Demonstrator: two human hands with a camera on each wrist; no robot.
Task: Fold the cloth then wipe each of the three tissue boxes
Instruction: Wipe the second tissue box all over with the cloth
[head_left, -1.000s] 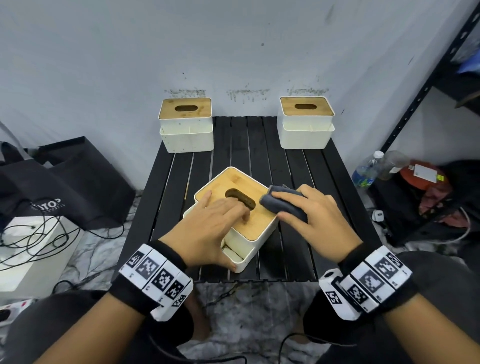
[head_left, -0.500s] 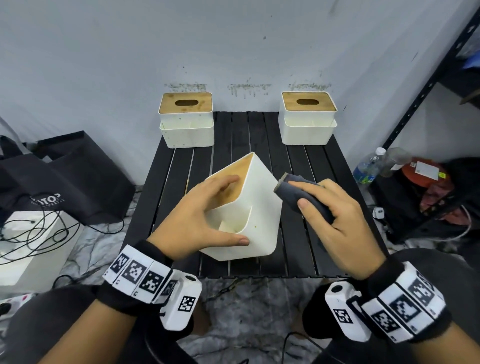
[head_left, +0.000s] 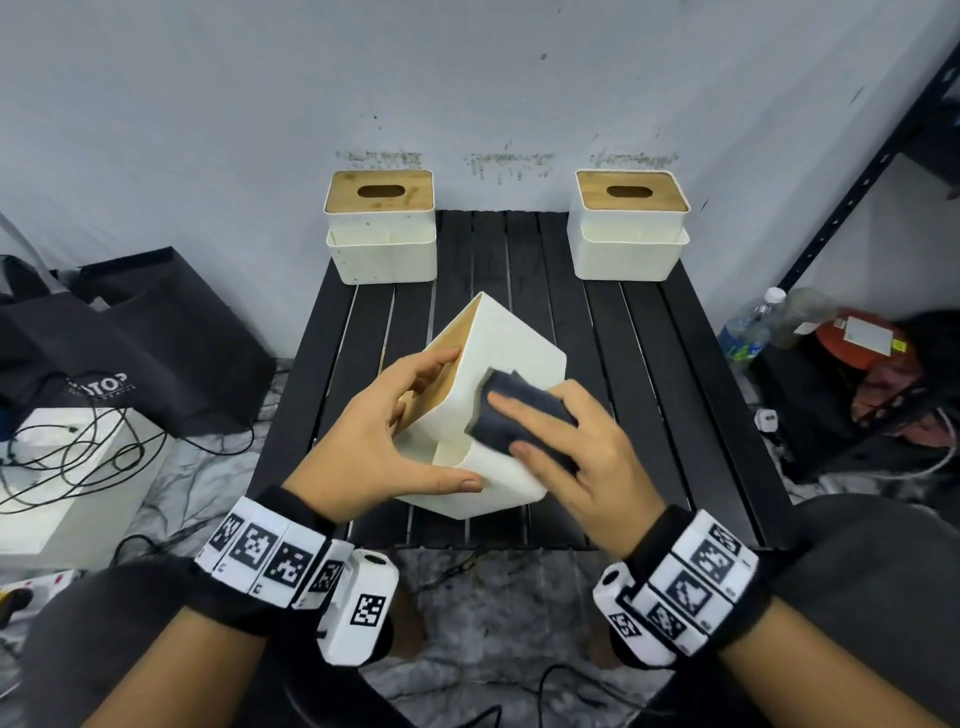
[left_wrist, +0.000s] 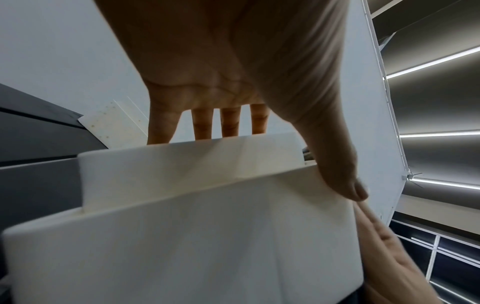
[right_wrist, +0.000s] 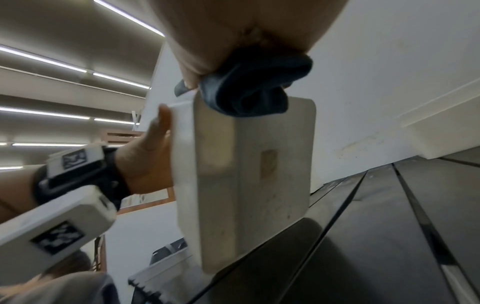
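Dark folded cloth (head_left: 519, 415) sits flat under the right hand (head_left: 576, 457), fingers nearly straight, pressing it on the white side of the near tissue box (head_left: 514, 358). That box is tipped on edge on the black slatted table (head_left: 675, 415), wooden lid facing left, long axis running away from the person. Left hand (head_left: 374, 441) grips it, fingers on the lid, thumb on the near end. Two other boxes (head_left: 382, 228) (head_left: 628, 228) stand upright at the far corners.
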